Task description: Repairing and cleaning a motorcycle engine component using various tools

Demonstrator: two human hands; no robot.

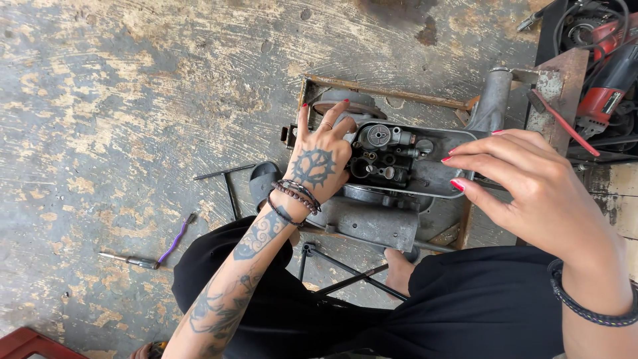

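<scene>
We press our left hand (319, 159) flat on the engine (389, 174), fingers spread wide, to steady it in its rusty frame (385, 92) on the floor. The open carburettor (389, 149) sits just beyond the thumb. Our right hand (525, 176) rests its fingertips, held close together, on the grey cover's (442, 176) edge. A screwdriver (129, 260) lies well apart from both hands.
</scene>
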